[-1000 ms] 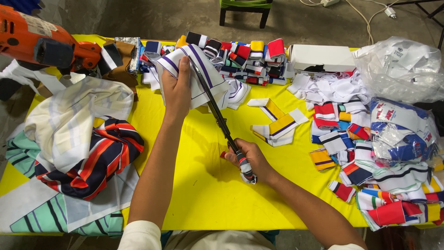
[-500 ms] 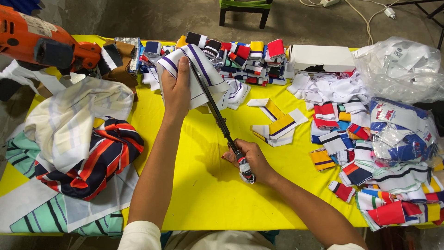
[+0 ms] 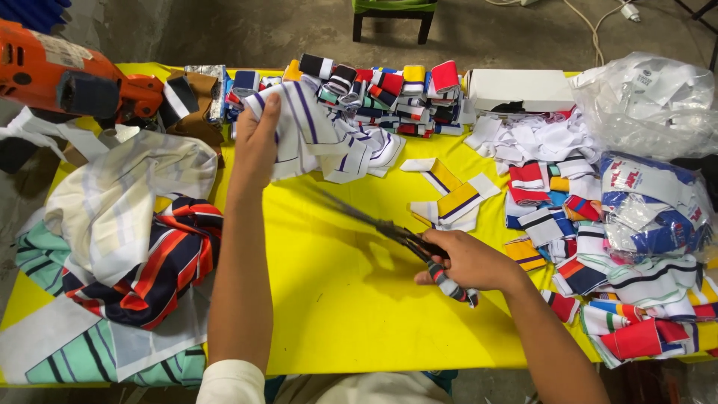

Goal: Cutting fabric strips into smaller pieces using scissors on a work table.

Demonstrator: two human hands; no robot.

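Left hand [image 3: 256, 142] is up over the far middle of the yellow tabletop [image 3: 329, 299], fingers closed around the edge of a white strip of ribbed fabric with dark purple stripes [image 3: 310, 127], holding it lifted so it drapes away to the right toward the stacks behind. Right hand [image 3: 464, 262] sits lower and nearer, wrapped tight around the handles of a pair of scissors [image 3: 389, 228]; the handles are bound in striped cloth, and the long dark blades point up and left toward the held strip, the tips just short of its lower edge, blades parted only a sliver as far as can be seen. Just beyond the scissors lie two cut pieces, white with yellow and dark bands [image 3: 449, 194], flat on the tabletop. Along the far edge runs a packed row of folded striped trims [image 3: 389, 90] in red, yellow, black and white, with a white box [image 3: 520, 88] beside it. To the right, loose piles of coloured trims [image 3: 598, 254] and clear plastic bags [image 3: 651, 105] of more. On the left, a heap of striped garments [image 3: 134, 239], and an orange power tool [image 3: 67, 75] in the far corner.
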